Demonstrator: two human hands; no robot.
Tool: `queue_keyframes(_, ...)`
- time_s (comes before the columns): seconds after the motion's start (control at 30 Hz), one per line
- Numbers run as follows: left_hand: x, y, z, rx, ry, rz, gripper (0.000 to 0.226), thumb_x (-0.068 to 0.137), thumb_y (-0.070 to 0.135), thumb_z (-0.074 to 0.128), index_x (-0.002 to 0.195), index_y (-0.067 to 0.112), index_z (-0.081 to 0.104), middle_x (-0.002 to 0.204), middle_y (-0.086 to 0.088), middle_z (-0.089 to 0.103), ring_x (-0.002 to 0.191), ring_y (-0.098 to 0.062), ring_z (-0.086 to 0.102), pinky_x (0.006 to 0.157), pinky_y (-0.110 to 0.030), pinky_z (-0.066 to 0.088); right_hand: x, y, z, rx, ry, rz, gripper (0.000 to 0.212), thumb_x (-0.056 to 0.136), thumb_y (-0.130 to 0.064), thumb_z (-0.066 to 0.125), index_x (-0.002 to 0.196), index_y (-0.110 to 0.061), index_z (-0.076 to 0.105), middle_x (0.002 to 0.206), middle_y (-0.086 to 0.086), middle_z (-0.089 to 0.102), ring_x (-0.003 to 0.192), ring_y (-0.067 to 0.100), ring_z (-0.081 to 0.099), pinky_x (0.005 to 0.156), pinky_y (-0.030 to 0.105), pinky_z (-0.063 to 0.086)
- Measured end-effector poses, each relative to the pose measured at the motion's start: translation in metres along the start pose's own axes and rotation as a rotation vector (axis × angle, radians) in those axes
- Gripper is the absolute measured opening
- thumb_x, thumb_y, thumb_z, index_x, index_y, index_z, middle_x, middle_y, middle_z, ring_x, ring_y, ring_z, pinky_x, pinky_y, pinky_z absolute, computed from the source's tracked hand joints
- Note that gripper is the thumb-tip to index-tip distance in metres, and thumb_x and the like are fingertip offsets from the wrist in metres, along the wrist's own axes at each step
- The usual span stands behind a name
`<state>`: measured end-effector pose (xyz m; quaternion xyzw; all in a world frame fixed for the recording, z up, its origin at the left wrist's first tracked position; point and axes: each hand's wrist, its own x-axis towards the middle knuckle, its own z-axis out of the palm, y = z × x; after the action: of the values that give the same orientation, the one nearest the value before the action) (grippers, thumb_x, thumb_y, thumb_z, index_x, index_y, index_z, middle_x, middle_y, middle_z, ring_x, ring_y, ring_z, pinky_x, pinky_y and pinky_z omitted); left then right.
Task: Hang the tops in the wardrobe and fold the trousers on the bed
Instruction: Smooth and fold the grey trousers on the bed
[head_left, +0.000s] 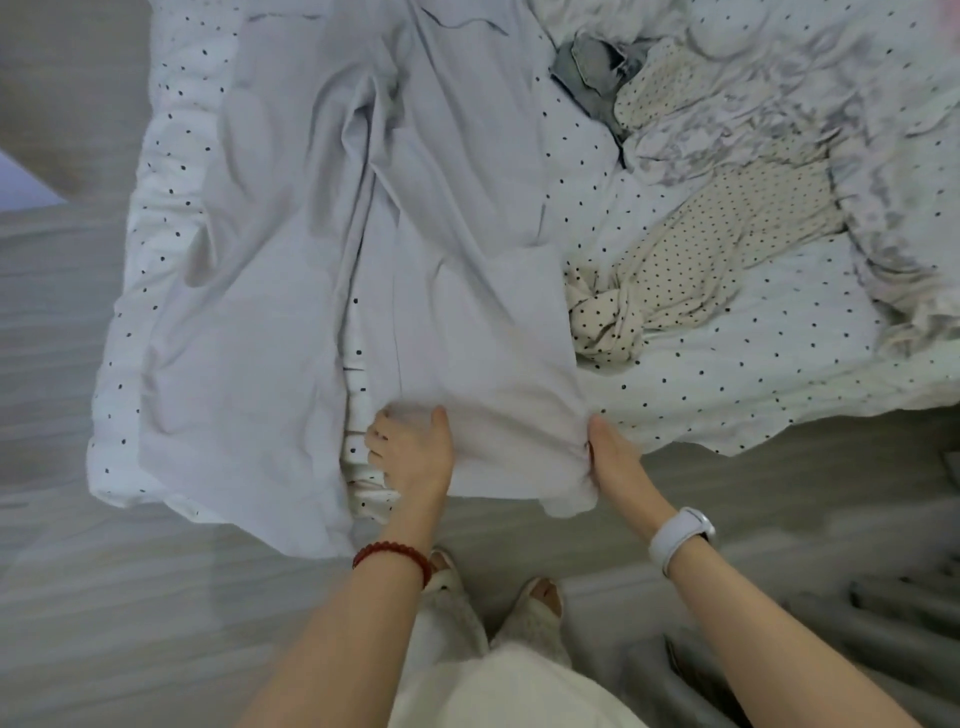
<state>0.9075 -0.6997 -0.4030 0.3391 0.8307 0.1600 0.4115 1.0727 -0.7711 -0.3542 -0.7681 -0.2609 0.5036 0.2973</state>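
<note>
Overhanging the bed's 6 o'clock edge, the pale trousers lie flat; left hand and right hand pinch one leg's hem corners, floor open below.

the trousers spread across the middle of the frame are a plain pale lilac-grey with no pattern. the bed under them wears a white cover sprinkled with small black dots. at centre right lies a cream garment with denser, finer black dots, knotted at its lower end. a faded grey-blue denim piece shows at the top centre. a white and grey marbled cloth fills the upper right. the floor is light grey with faint stripes. the left wrist carries a dark red bead bracelet, the right a white watch.
</note>
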Motion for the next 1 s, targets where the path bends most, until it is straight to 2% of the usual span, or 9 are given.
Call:
queue_keyframes(0.13,0.003,-0.010,0.004,-0.137,-0.031,-0.100,0.058,0.085,0.034,0.062,0.130,0.006,0.038,0.126,-0.008,0.048,0.118,-0.029,0.044,0.098,-0.041,0.039,0.000,0.008,-0.009,-0.113,0.012,-0.038,0.021,0.100,-0.017,0.033,0.089,-0.006,0.046,0.081,0.006,0.046,0.078,0.018,0.043,0.059,0.021,0.033)
queue_keyframes(0.2,-0.001,-0.010,0.003,-0.172,-0.046,-0.002,0.020,0.091,0.027,0.054,0.091,0.008,0.049,0.086,-0.001,0.052,0.087,-0.023,0.049,0.072,-0.032,0.042,-0.003,0.011,-0.017,-0.117,0.007,-0.063,0.017,0.098,-0.019,0.042,0.086,-0.007,0.045,0.073,0.001,0.045,0.066,0.013,0.042,0.050,0.014,0.032)
queue_keyframes(0.23,-0.005,-0.008,0.001,-0.173,-0.023,0.057,0.026,0.094,0.024,0.049,0.074,0.009,0.043,0.071,0.000,0.047,0.077,-0.022,0.046,0.062,-0.030,0.037,-0.005,0.011,-0.020,-0.106,0.026,-0.075,0.016,0.096,-0.020,0.046,0.088,-0.007,0.046,0.072,-0.001,0.045,0.063,0.010,0.042,0.049,0.013,0.033)
queue_keyframes(0.3,-0.016,-0.005,-0.006,-0.157,0.010,0.181,0.038,0.099,0.023,0.041,0.064,0.009,0.037,0.062,-0.001,0.042,0.068,-0.023,0.043,0.059,-0.031,0.031,-0.009,0.009,-0.029,-0.076,0.127,-0.122,0.015,0.094,-0.020,0.050,0.091,-0.006,0.046,0.075,-0.002,0.047,0.065,0.007,0.044,0.050,0.013,0.034)
queue_keyframes(0.47,-0.045,-0.007,-0.033,-0.201,0.046,0.317,0.033,0.102,0.023,0.031,0.086,0.004,0.052,0.073,0.003,0.050,0.068,-0.013,0.047,0.062,-0.021,0.031,-0.017,0.009,-0.051,-0.089,0.320,-0.259,0.016,0.095,-0.022,0.049,0.095,-0.007,0.043,0.075,-0.003,0.045,0.068,0.013,0.043,0.058,0.021,0.034)
queue_keyframes(0.6,-0.048,-0.014,-0.036,-0.273,-0.101,0.154,0.039,0.102,0.030,0.029,0.103,0.003,0.058,0.084,0.003,0.055,0.089,-0.016,0.050,0.077,-0.025,0.036,-0.016,0.032,-0.051,-0.113,0.211,-0.122,0.027,0.095,-0.034,0.046,0.093,-0.007,0.044,0.084,0.004,0.049,0.076,0.019,0.047,0.057,0.026,0.035)
queue_keyframes(0.73,-0.050,-0.028,-0.041,-0.187,-0.275,0.165,0.035,0.095,0.042,0.046,0.103,0.011,0.059,0.094,-0.001,0.062,0.088,-0.017,0.057,0.079,-0.029,0.044,-0.020,0.051,-0.056,-0.063,-0.003,-0.083,0.035,0.096,-0.029,0.046,0.067,-0.012,0.037,0.063,0.004,0.034,0.058,0.016,0.032,0.052,0.025,0.021)
queue_keyframes(0.87,-0.058,-0.050,-0.040,-0.118,-0.516,0.092,0.025,0.082,0.025,0.070,0.100,0.009,0.064,0.102,-0.006,0.069,0.088,-0.014,0.065,0.077,-0.025,0.049,-0.026,0.072,-0.061,-0.108,-0.096,0.000,0.018,0.095,-0.020,0.049,0.091,-0.003,0.046,0.084,0.005,0.047,0.075,0.017,0.044,0.059,0.026,0.033)
queue_keyframes(1.0,-0.069,-0.068,-0.036,0.005,-0.413,0.080,0.030,0.086,0.016,0.065,0.112,0.003,0.059,0.105,-0.007,0.065,0.092,-0.021,0.060,0.076,-0.027,0.047,-0.024,0.090,-0.065,-0.302,-0.068,0.068,0.009,0.089,-0.012,0.052,0.094,-0.009,0.045,0.081,-0.002,0.049,0.075,0.017,0.048,0.058,0.026,0.036)
